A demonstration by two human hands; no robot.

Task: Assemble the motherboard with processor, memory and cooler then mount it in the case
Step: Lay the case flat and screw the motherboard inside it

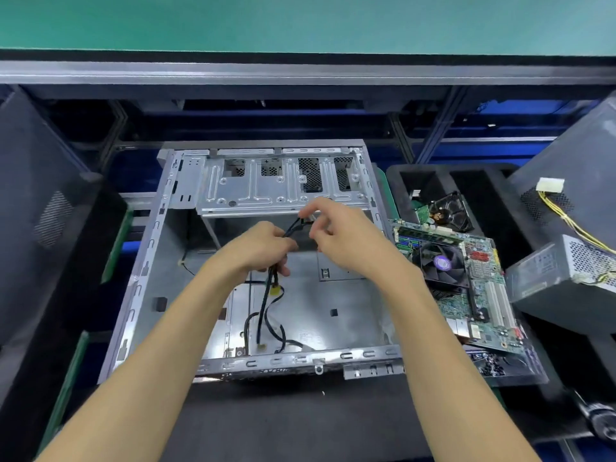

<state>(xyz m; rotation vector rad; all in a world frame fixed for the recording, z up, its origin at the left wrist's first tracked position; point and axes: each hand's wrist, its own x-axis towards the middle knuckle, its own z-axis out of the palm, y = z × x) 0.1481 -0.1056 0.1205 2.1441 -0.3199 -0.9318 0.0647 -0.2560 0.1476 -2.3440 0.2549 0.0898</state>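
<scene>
Both hands gather the black front-panel cables — left hand gripping, right hand pinching — likely clearing the grey steel case floor for the green fan-topped motherboard

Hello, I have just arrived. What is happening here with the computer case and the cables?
A person is working over an open, empty computer case lying flat on the bench. The left hand grips a bundle of black cables that rise from the case floor, and the right hand pinches their upper end. The motherboard, with its cooler fan already fitted, lies outside the case to the right, not yet mounted.
</scene>
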